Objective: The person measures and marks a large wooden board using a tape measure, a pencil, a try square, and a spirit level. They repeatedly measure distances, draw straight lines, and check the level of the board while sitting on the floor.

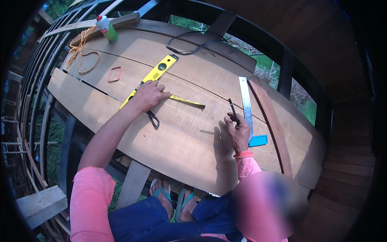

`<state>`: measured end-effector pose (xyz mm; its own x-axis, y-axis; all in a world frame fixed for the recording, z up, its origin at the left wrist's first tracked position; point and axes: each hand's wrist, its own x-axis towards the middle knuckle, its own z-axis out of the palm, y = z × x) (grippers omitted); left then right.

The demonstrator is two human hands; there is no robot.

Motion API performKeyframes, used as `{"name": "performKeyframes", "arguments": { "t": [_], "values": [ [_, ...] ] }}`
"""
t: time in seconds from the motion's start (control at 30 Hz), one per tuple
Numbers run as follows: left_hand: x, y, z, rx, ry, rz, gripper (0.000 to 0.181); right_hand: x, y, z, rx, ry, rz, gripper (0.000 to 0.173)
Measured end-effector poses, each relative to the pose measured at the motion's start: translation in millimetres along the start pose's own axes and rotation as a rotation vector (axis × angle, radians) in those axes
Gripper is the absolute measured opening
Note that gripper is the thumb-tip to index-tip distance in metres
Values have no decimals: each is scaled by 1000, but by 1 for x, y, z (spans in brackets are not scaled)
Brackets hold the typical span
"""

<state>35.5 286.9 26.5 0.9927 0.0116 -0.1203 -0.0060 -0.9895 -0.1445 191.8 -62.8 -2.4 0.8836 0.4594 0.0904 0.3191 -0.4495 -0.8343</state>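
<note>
My left hand (151, 96) rests over a yellow spirit level (160, 69) and a tape measure, whose case is mostly hidden beneath it. The tape's yellow blade (186, 101) sticks out to the right, its hook end lying over the wooden boards (181, 136). A dark strap loop (153, 120) shows below the hand. My right hand (239, 130) holds a dark pencil (232, 108) upward between thumb and fingers. Just right of that hand lies a try square with a metal blade (246, 103) and a blue handle (258, 140).
A reddish wood strip (272, 127) lies right of the square. Orange rope (88, 62), a red-capped bottle (107, 28), a red band (115, 74) and a black cord loop (189, 45) lie farther back. Gaps open between dark beams (284, 72) around the boards.
</note>
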Motion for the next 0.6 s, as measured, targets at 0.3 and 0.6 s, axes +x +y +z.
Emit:
{"name": "performKeyframes", "arguments": {
  "t": [0.3, 0.6],
  "values": [
    [22, 12, 10, -36, 182, 73, 42, 4, -20, 54, -157, 42, -131, 31],
    [24, 7, 10, -75, 143, 117, 46, 8, -19, 54, -356, 12, -318, 33]
  ]
}}
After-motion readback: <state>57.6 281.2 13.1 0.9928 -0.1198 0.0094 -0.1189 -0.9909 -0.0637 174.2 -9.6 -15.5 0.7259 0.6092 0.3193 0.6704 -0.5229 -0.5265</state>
